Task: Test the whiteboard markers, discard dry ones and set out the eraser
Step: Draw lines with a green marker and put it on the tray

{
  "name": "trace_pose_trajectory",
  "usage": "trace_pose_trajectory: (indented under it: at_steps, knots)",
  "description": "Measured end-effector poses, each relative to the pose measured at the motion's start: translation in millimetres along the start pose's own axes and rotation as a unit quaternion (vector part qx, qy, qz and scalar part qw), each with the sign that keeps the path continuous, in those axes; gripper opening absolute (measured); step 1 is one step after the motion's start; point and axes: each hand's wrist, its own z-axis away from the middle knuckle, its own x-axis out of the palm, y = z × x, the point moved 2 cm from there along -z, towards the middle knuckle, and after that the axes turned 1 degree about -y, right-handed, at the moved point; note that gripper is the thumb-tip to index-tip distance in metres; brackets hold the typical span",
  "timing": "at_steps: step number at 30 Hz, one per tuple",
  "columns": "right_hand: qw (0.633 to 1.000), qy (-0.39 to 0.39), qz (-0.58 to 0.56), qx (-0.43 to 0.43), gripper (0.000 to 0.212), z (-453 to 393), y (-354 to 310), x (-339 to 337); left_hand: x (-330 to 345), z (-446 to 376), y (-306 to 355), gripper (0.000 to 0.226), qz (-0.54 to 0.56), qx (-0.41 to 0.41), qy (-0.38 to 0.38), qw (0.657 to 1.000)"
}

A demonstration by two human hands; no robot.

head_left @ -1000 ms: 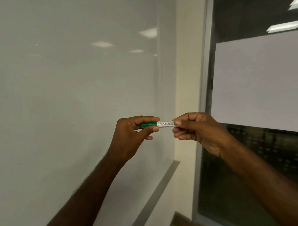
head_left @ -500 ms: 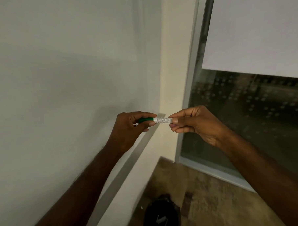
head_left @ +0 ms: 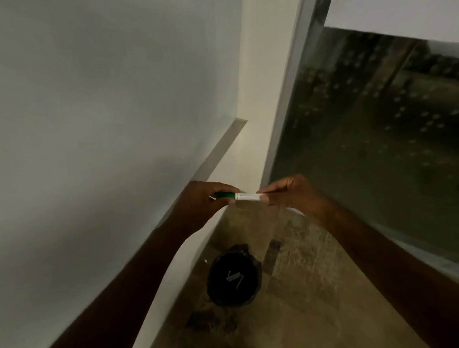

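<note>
Marker (head_left: 246, 196): held level between both hands, in the air in front of the whiteboard's right edge, above the bin
Left hand (head_left: 202, 205): fingers (head_left: 223, 186) and thumb pinch the green cap end
Right hand (head_left: 293, 194): fingers (head_left: 272, 189) and thumb pinch the white barrel's other end
Whiteboard (head_left: 102, 113): fills the left, its tray ledge (head_left: 217, 153) running along the lower edge
Bin (head_left: 234, 279): black, on the floor (head_left: 307, 288) by the wall, two pale sticks inside, too small to identify
Glass panel (head_left: 379, 128): at right
</note>
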Motion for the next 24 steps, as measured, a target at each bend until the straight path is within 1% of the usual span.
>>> trace_pose_trajectory:
  at_steps: [3,6,8,10,13,17,24]
  knots:
    - [0.995,-0.003,0.100,-0.004,0.012,-14,39,8,30,11,-38,0.022,-0.013,-0.042,-0.035,0.998]
    - [0.977,0.003,0.209,-0.029,0.015,-38,78,14,59,24,-69,0.020,-0.026,-0.076,-0.072,0.994]
    - [0.971,0.010,0.239,-0.020,0.015,-50,103,18,74,31,-82,0.026,-0.039,-0.091,-0.089,0.991]
    - [0.964,0.017,0.265,-0.015,0.014,-60,126,24,84,34,-93,0.028,-0.054,-0.098,-0.098,0.989]
    - [0.959,0.022,0.282,-0.016,0.015,-74,152,34,94,35,-107,0.025,-0.065,-0.114,-0.103,0.986]
    - [0.953,0.018,0.301,-0.040,0.016,-84,171,44,105,39,-121,0.022,-0.063,-0.145,-0.106,0.982]
    - [0.948,0.017,0.312,-0.063,0.015,-89,189,52,121,47,-147,0.037,-0.037,-0.171,-0.105,0.979]
